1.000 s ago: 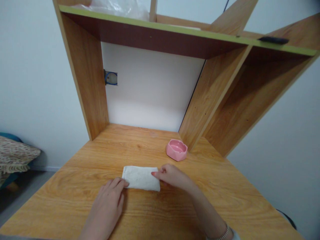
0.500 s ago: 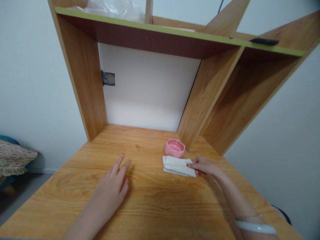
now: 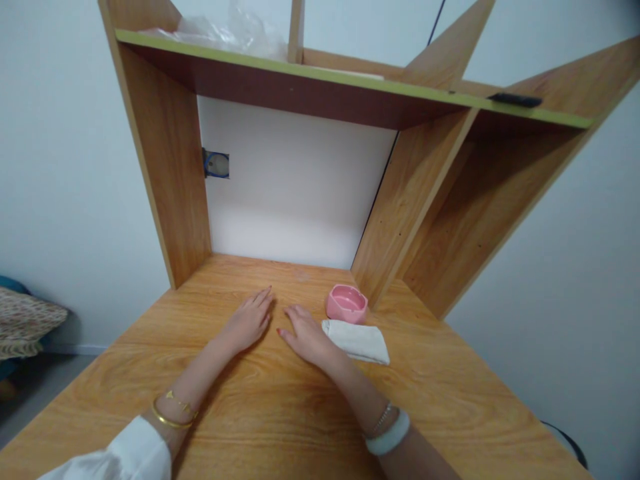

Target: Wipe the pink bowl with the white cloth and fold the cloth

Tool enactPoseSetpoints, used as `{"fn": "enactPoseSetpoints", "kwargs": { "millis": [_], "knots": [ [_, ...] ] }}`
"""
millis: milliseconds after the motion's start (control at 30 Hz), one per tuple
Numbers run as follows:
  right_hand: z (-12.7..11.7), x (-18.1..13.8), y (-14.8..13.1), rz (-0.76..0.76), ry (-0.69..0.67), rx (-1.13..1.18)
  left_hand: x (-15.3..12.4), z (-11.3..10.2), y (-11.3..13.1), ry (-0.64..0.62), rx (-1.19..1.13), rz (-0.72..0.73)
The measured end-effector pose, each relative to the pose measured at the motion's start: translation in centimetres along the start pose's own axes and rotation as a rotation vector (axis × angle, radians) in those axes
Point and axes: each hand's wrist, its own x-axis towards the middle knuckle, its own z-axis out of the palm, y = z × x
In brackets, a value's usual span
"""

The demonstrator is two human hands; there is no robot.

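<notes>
My left hand (image 3: 249, 321) is over the wooden desk, left of centre, fingers stretched forward and holding nothing. Facing it across a small gap is my right hand (image 3: 306, 335), its fingers and thumb apart with nothing in them. A folded white cloth (image 3: 361, 341) lies just right of my right hand, and my right forearm hides its near left corner. Directly behind the cloth stands a pink angular ashtray (image 3: 347, 305), with nothing visible inside.
The wooden desk (image 3: 260, 427) has side panels and a green-edged shelf (image 3: 300, 70) above. A clear plastic bag (image 3: 230, 33) and a black object (image 3: 515, 99) rest on that shelf. An uncovered socket box (image 3: 217, 164) shows in the white back panel.
My right hand has let go of the cloth and moved left. My left hand has reached forward, closer to the right one. The view has tilted slightly up.
</notes>
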Motion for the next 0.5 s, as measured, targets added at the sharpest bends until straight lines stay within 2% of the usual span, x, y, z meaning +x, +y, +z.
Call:
{"fn": "enactPoseSetpoints", "kwargs": {
  "millis": [167, 300, 500],
  "knots": [
    [2.5, 0.7, 1.0, 0.029, -0.118, 0.017, -0.8, 1.7, -0.4, -0.06, -0.068, -0.009],
    [2.8, 0.5, 1.2, 0.047, -0.159, -0.01, -0.8, 2.2, -0.3, -0.147, -0.088, -0.045],
    [2.7, 0.3, 1.2, 0.024, -0.149, -0.032, -0.7, 2.0, 0.1, -0.22, -0.091, -0.073]
  ]
}}
